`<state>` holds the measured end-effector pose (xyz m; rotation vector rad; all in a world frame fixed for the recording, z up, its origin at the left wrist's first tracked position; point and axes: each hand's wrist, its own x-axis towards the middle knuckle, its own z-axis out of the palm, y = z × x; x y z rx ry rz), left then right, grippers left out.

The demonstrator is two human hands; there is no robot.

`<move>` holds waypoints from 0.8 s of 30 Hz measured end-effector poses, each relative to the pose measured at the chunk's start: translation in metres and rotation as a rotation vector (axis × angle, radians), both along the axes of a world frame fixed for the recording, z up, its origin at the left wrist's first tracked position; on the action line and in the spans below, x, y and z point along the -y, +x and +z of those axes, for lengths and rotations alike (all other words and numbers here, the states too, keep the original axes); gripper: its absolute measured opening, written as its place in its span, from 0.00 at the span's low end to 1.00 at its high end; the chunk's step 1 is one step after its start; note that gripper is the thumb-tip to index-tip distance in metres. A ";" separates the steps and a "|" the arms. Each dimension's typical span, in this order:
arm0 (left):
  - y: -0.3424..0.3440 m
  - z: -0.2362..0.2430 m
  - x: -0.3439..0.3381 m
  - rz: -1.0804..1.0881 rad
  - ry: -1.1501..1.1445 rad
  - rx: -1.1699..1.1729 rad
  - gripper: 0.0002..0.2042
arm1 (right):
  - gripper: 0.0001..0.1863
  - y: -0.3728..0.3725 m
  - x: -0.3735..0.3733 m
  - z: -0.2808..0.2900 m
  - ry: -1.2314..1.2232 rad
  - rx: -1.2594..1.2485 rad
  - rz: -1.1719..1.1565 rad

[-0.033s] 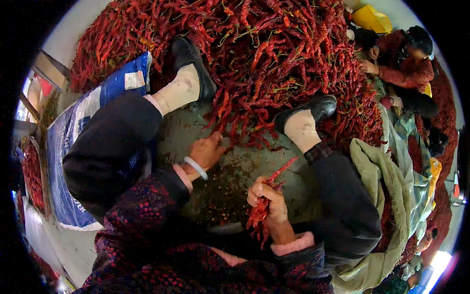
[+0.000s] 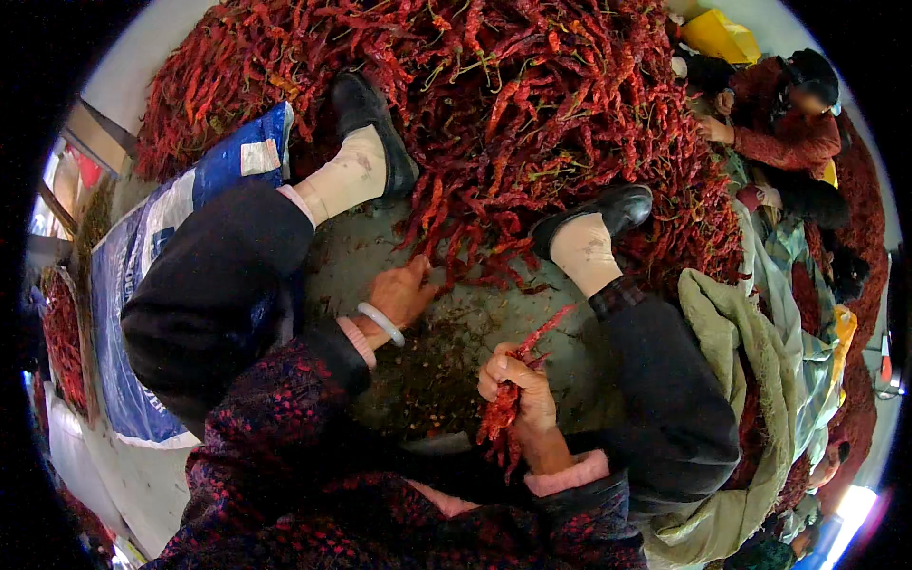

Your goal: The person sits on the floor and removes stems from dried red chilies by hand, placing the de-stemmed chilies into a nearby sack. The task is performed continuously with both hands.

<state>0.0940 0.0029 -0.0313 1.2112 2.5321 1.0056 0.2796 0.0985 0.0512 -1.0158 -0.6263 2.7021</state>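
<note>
Dried red chilies lie in a large pile (image 2: 532, 114) ahead of me, some with pale stems. At the near edge of that pile, my left hand (image 2: 399, 293) reaches in with bent fingers. Its thumb and forefinger look apart, and no chili shows between them. A white bangle (image 2: 382, 325) circles the left wrist. My right hand (image 2: 527, 394) is closed around a small bunch of dried chilies (image 2: 501, 418), held above my lap to the right. One chili tip points up past the fingers, and the others hang below the hand.
My black shoes (image 2: 372, 119) rest against the pile, one on each side. Brown crumbs and seeds (image 2: 427, 361) litter the grey floor. A blue and white sack (image 2: 142, 275) lies at left, a pale green sack (image 2: 774, 380) at right. Another person (image 2: 788, 123) works at the pile's right side.
</note>
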 end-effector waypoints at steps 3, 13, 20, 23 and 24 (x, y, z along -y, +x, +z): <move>0.004 -0.003 -0.010 -0.099 -0.218 -0.076 0.15 | 0.04 -0.001 -0.001 -0.008 0.008 -0.044 0.011; 0.010 -0.027 -0.021 0.001 -0.249 0.043 0.17 | 0.05 -0.006 0.005 -0.009 -0.002 0.058 0.075; -0.010 0.012 0.001 0.143 0.113 0.395 0.13 | 0.05 -0.005 -0.001 -0.012 0.056 0.093 0.060; -0.012 0.031 0.011 0.151 0.279 0.519 0.10 | 0.05 -0.008 -0.002 -0.007 0.228 0.121 0.070; -0.009 0.052 0.013 0.154 0.245 0.615 0.10 | 0.04 -0.008 -0.001 -0.001 0.296 0.148 0.071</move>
